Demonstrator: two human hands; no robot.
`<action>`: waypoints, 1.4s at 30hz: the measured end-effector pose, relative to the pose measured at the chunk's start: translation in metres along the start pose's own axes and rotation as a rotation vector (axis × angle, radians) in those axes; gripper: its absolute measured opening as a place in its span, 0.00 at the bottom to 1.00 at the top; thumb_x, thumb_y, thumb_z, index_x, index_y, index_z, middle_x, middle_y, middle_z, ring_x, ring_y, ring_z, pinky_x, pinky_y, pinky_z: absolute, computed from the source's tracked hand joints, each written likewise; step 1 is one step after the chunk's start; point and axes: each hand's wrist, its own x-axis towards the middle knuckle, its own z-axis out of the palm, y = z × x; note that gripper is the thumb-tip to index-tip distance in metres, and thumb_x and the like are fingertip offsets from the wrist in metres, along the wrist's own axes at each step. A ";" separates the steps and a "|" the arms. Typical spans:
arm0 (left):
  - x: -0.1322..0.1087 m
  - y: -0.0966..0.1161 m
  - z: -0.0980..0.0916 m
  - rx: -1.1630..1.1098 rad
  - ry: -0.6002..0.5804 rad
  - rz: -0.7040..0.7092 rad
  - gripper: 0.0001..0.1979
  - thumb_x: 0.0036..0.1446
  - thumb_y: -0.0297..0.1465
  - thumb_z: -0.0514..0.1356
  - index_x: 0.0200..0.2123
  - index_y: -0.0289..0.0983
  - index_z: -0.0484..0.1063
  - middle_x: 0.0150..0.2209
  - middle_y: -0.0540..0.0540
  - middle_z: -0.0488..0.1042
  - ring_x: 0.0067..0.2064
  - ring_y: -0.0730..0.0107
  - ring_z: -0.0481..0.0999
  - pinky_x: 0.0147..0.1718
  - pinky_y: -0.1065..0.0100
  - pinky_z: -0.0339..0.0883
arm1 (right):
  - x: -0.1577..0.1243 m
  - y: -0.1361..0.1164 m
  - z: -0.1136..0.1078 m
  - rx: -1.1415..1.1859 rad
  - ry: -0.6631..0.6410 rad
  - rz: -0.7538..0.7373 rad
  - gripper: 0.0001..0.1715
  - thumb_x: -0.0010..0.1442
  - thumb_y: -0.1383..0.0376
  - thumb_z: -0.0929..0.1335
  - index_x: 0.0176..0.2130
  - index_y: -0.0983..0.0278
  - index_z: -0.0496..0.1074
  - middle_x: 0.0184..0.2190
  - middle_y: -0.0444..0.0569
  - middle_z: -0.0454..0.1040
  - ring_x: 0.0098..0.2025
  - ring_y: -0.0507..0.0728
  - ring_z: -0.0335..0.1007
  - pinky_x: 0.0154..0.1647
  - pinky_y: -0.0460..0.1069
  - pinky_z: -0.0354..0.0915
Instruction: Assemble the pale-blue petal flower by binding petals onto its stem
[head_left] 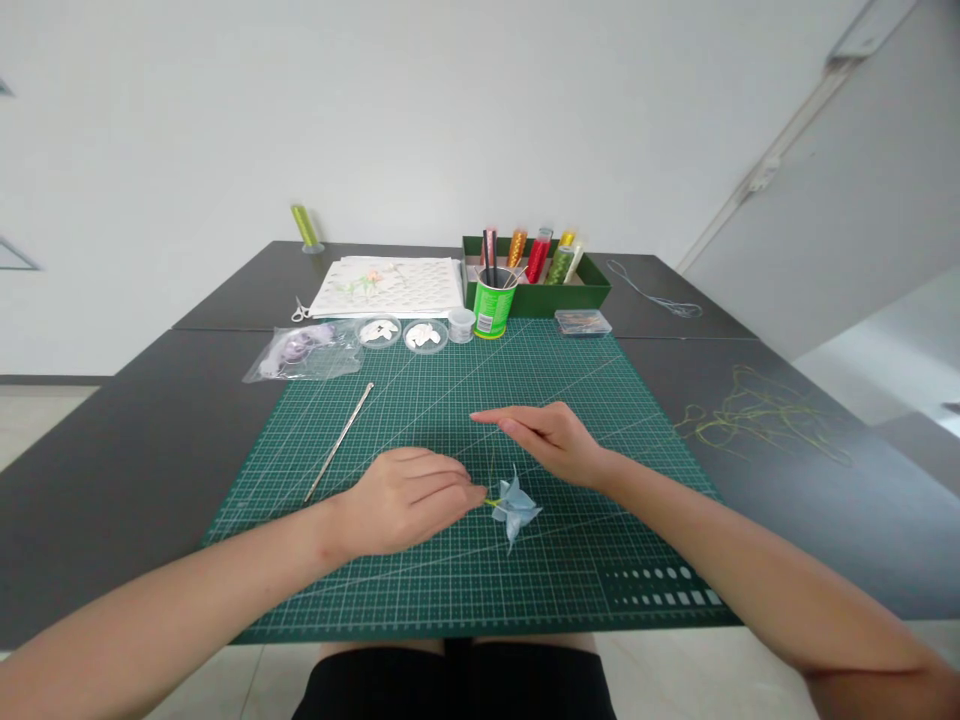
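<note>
My left hand (411, 500) is closed, its fingertips pinching the yellow-green stem of a pale blue artificial flower (516, 510). The flower's pointed petals face right, just above the cutting mat. My right hand (551, 438) is raised beyond the flower, thumb pressed against the index finger, which points left. A fine thread (493, 468) runs faintly from the stem up toward this pinch; its upper end is hard to make out. Left of my hands lies a slim silver tool (339, 442), apart from both.
The green cutting mat (420, 400) covers the table's middle. Along its far side are a plastic bag (307, 352), two dishes of white pieces (425, 337), a green can (494, 308), and a box of thread spools (547, 298). Loose yellowish thread (757, 415) lies right; small scissors (301, 311) lie left.
</note>
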 end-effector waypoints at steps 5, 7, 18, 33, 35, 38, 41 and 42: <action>-0.003 -0.002 -0.003 -0.013 0.041 -0.035 0.03 0.65 0.25 0.57 0.41 0.34 0.71 0.31 0.47 0.82 0.32 0.72 0.81 0.31 0.71 0.74 | -0.001 0.006 0.005 -0.013 -0.145 0.059 0.25 0.72 0.58 0.58 0.56 0.65 0.75 0.26 0.44 0.77 0.20 0.47 0.60 0.24 0.43 0.53; -0.006 -0.003 -0.003 -0.024 0.057 -0.062 0.03 0.65 0.24 0.57 0.41 0.34 0.70 0.32 0.47 0.82 0.30 0.73 0.80 0.29 0.71 0.73 | -0.002 0.008 0.008 0.007 -0.202 0.059 0.25 0.72 0.58 0.57 0.56 0.65 0.74 0.24 0.43 0.75 0.20 0.47 0.59 0.24 0.43 0.52; -0.005 -0.018 0.004 -0.020 0.228 -0.538 0.03 0.65 0.27 0.58 0.39 0.36 0.72 0.27 0.52 0.81 0.28 0.74 0.80 0.29 0.74 0.70 | -0.007 0.000 0.024 -0.246 -0.400 -0.075 0.22 0.73 0.60 0.58 0.58 0.62 0.72 0.28 0.44 0.80 0.23 0.49 0.68 0.27 0.44 0.55; -0.008 -0.034 0.010 -0.135 0.056 -0.920 0.07 0.65 0.32 0.57 0.38 0.39 0.75 0.30 0.54 0.82 0.24 0.75 0.78 0.23 0.76 0.66 | -0.022 -0.028 0.034 -0.375 -0.314 -0.463 0.19 0.71 0.61 0.60 0.52 0.67 0.73 0.21 0.42 0.77 0.19 0.48 0.67 0.20 0.47 0.49; -0.009 -0.035 0.011 -0.066 0.016 -0.853 0.07 0.65 0.33 0.58 0.39 0.39 0.76 0.29 0.55 0.82 0.26 0.74 0.79 0.24 0.75 0.66 | -0.023 -0.035 0.035 -0.359 -0.266 -0.516 0.18 0.71 0.62 0.60 0.50 0.68 0.73 0.19 0.40 0.75 0.18 0.47 0.64 0.20 0.47 0.48; -0.012 -0.035 0.013 0.063 -0.035 -0.672 0.08 0.66 0.33 0.58 0.40 0.40 0.77 0.31 0.54 0.82 0.28 0.72 0.80 0.26 0.73 0.66 | -0.023 -0.045 0.033 -0.339 -0.201 -0.579 0.17 0.70 0.63 0.61 0.51 0.69 0.72 0.18 0.38 0.71 0.16 0.47 0.60 0.19 0.48 0.48; -0.015 -0.031 0.014 0.137 -0.056 -0.470 0.09 0.67 0.32 0.56 0.40 0.40 0.77 0.36 0.52 0.83 0.33 0.70 0.82 0.31 0.70 0.68 | -0.020 -0.054 0.023 -0.323 -0.165 -0.630 0.18 0.69 0.64 0.62 0.53 0.71 0.71 0.18 0.38 0.69 0.16 0.48 0.57 0.18 0.49 0.48; -0.016 -0.028 0.014 0.140 -0.061 -0.420 0.09 0.68 0.31 0.56 0.40 0.39 0.77 0.36 0.51 0.83 0.34 0.69 0.82 0.33 0.69 0.69 | -0.019 -0.056 0.019 -0.314 -0.158 -0.640 0.18 0.69 0.64 0.61 0.53 0.71 0.70 0.18 0.37 0.68 0.16 0.48 0.57 0.18 0.49 0.48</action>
